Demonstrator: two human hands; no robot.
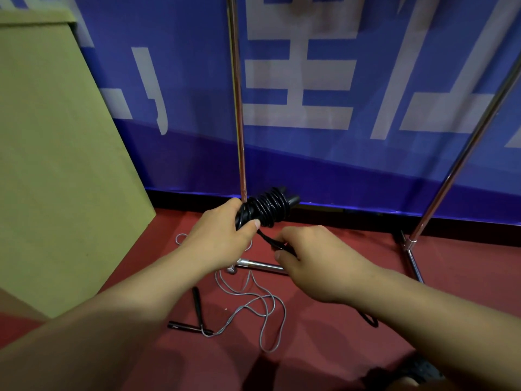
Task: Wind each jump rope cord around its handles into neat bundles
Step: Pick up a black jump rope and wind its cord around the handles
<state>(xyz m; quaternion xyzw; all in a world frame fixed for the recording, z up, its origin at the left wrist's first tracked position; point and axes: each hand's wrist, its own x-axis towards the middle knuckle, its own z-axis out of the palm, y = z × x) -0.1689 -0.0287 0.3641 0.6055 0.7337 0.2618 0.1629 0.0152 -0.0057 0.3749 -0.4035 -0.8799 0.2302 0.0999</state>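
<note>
The left hand (pixel 225 230) grips the near end of a black jump rope bundle (pixel 265 208), fingers curled round it and the thumb pressed on top; the handles inside are mostly hidden by the glossy coils of cord, with only two rounded black ends showing at the far side, just beside the foot of the upright chrome pole (pixel 238 108). The right hand (pixel 313 258), right of the pole's foot and nearer the camera, is closed on the loose black cord (pixel 266 239) running down from the bundle; its fingertips are turned away, so the exact hold cannot be made out. A short black loop (pixel 369 320) shows below the right forearm; the rest of that run is hidden. On the red floor (pixel 324 348), nearer the camera than the pole, lies a second jump rope: two slim black handles (pixel 197 303) meeting at an angle, with a thin grey cord (pixel 262 306) sprawled in loose loops, partly covered by the left wrist. The pole's horizontal chrome foot (pixel 259 265) is partly hidden by the hands. A second chrome pole (pixel 465 153) slants at the right, its top cut off. Behind the poles hangs a blue banner (pixel 183 80) with large white characters, cropped. Left of the pole stands a flat cardboard box (pixel 56 165). At the bottom right corner, a dark object is too blurred to identify.
</note>
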